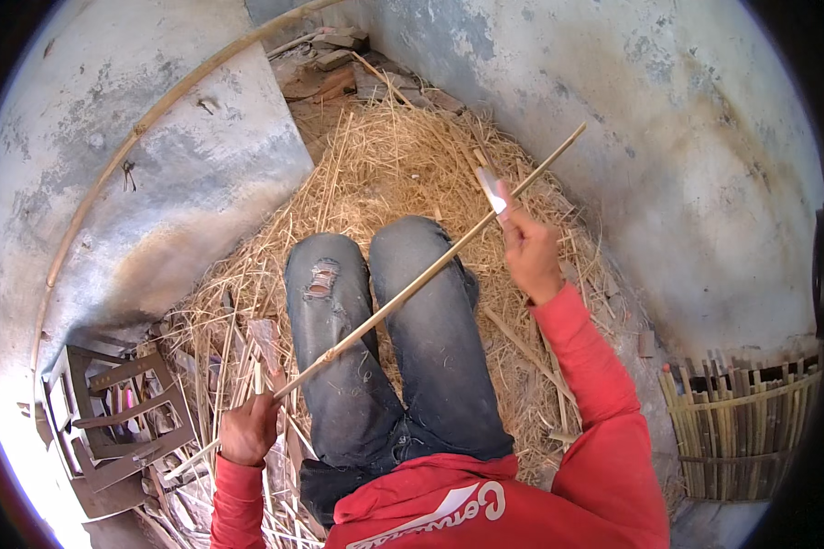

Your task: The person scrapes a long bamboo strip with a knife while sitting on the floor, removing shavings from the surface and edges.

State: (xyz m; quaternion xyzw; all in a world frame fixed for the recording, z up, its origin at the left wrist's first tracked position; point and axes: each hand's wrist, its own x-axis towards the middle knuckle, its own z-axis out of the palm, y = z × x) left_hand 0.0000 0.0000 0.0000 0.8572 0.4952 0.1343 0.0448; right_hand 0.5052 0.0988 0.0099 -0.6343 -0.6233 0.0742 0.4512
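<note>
A long, thin bamboo stick (423, 279) slants across my thighs, from lower left up to upper right. My left hand (249, 430) is closed around its lower end, beside my left thigh. Near the upper part of the stick, my right hand (531, 252) grips a knife (492, 192), whose bright flat blade crosses the stick just above my fingers. The knife's handle is hidden in my fist. Whether the blade's edge bites into the stick I cannot tell.
Straw and bamboo shavings (384, 169) cover the floor around my legs. At left stands a dark wooden frame (124, 412); at right, a slatted bamboo basket (742, 425). A long curved pole (137, 133) leans along the left wall. Bricks (339, 50) lie in the far corner.
</note>
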